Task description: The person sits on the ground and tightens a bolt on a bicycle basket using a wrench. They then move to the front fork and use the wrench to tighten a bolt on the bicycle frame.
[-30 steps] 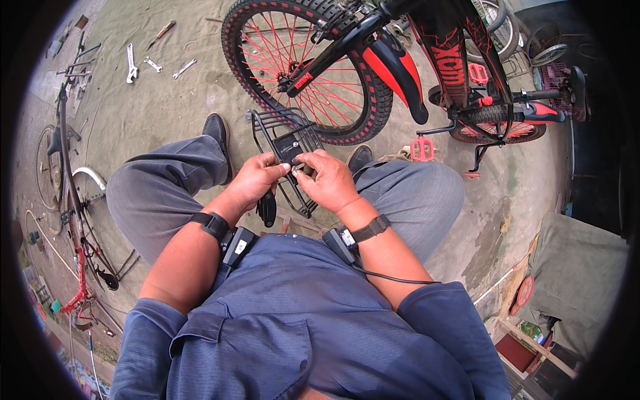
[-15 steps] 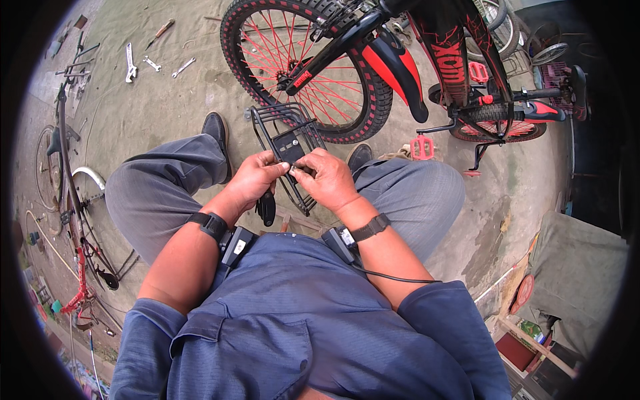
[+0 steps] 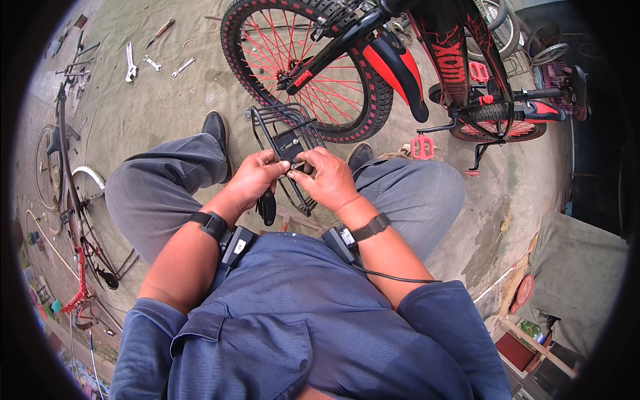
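A black metal bicycle rack [image 3: 270, 120] of bent rods, with a flat plate carrying a small bolt, stands tilted between my knees. My left hand [image 3: 253, 179] is closed at its near edge, thumb and fingers pinching there. Opposite it, my right hand [image 3: 328, 179] is closed too, its thumb and forefinger on a small metal fastener [image 3: 293, 167] where the fingertips of both hands almost meet. Below my left hand hangs a dark, rounded part [image 3: 267, 209]; whether it is joined to the rack I cannot tell. The fingers hide much of the fastener.
Just beyond the rack stands a black and red bicycle [image 3: 453, 73], its front wheel [image 3: 300, 73] close to the rack. An adjustable wrench [image 3: 130, 63], smaller spanners [image 3: 184, 67] and a screwdriver [image 3: 160, 32] lie at the far left. An old bicycle frame [image 3: 70, 173] is on the left.
The rack has tilted very slightly, and the fingertips of my right hand have shifted a little at the fastener. Everything else stays in place.
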Tool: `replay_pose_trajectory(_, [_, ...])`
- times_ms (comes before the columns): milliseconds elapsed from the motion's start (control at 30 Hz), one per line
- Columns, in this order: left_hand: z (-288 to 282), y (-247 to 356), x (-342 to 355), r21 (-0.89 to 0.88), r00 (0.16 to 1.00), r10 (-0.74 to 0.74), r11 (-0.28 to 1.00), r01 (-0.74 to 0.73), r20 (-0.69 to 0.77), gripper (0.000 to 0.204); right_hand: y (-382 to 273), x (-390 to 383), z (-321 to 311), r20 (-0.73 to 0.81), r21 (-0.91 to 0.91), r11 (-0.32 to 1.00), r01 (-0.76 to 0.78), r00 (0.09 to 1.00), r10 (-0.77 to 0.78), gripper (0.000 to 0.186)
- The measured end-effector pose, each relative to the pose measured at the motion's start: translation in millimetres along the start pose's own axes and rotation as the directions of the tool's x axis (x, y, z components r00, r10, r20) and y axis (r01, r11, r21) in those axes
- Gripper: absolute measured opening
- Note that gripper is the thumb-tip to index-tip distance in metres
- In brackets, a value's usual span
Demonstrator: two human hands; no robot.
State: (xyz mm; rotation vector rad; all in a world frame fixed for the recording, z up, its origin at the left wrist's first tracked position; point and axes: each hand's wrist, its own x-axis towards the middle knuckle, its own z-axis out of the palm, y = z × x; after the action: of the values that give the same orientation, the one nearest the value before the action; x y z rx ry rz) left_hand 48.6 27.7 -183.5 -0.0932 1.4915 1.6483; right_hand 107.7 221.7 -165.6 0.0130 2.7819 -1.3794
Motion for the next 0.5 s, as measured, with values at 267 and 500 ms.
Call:
replay_pose_trajectory(267, [0.3, 1.1, -0.6, 0.013, 1.000, -0.004, 1.000, 0.004, -0.013, 0.013, -1.9, -0.5, -2.8, -0.001, 0.056, 0.998, -0.014, 1.000, 0.014, 0.020])
replay_pose_trajectory(500, [1.2, 2.0, -0.4, -0.011, 0.999, 0.008, 1.000, -0.008, -0.041, 0.017, -1.5, -1.9, -6.2, -0.017, -0.008, 1.000, -0.002, 1.000, 0.002, 0.022])
